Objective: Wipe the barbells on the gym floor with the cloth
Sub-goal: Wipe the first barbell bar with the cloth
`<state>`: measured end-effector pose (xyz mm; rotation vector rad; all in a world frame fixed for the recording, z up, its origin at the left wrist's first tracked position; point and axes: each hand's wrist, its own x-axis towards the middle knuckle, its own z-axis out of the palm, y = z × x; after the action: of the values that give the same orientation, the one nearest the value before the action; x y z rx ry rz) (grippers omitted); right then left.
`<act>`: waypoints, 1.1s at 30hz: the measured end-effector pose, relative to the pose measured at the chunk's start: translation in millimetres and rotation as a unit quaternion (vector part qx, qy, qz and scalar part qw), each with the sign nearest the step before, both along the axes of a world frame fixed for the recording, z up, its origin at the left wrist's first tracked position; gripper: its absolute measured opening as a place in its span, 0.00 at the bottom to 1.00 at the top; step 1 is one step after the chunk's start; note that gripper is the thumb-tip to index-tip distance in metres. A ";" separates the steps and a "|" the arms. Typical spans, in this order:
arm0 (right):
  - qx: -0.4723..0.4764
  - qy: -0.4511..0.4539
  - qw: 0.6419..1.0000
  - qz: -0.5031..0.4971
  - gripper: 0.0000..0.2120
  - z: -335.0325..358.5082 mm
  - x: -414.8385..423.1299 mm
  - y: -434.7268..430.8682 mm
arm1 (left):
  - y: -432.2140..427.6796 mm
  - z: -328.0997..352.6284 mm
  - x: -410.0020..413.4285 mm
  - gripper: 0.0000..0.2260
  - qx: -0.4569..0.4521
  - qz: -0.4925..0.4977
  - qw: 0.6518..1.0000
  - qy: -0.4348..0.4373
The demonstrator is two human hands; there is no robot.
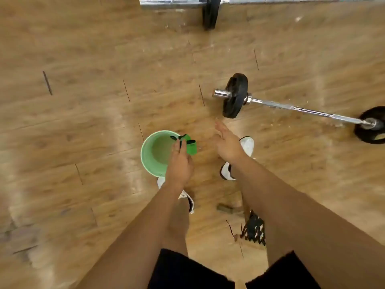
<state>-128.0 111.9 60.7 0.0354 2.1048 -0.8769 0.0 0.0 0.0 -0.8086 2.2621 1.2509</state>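
Observation:
A short barbell (291, 108) with black plates lies on the wooden floor to the right. A longer chrome barbell (170, 2) with a black plate crosses the top edge. In front of my feet stands a light green bucket (146, 155), and a bright green cloth (191, 147) hangs at its right rim. My left hand (179, 161) reaches over that rim and holds the cloth between thumb and fingers; the view is blurred there. My right hand (227, 142) hovers over the floor with straight fingers, holding nothing, just short of the near barbell's left plate (235, 95).
My white shoes (248, 145) stand right behind the bucket and my hands. A black patterned object (255, 228) and a small brown block (225, 208) lie on the floor near my right leg. Wooden floor stretches wide to the left.

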 end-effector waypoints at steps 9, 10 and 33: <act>-0.013 -0.007 0.995 0.100 0.27 -133.7 -19.1 -9.4 | 32.3 -132.0 -25.7 0.28 -0.065 0.105 0.992 -0.041; -0.026 -0.012 0.993 0.110 0.27 -148.3 -20.2 -6.4 | 37.2 -144.6 -26.1 0.29 -0.077 0.119 0.988 -0.053; -0.155 0.007 0.966 0.205 0.26 -310.9 -94.0 47.0 | 110.8 -259.8 -79.5 0.28 -0.329 0.435 0.836 -0.059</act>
<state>-222.0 158.9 -250.2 -0.5515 1.8669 -0.9365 -79.5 110.8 -259.8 -2.2823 2.2643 0.6058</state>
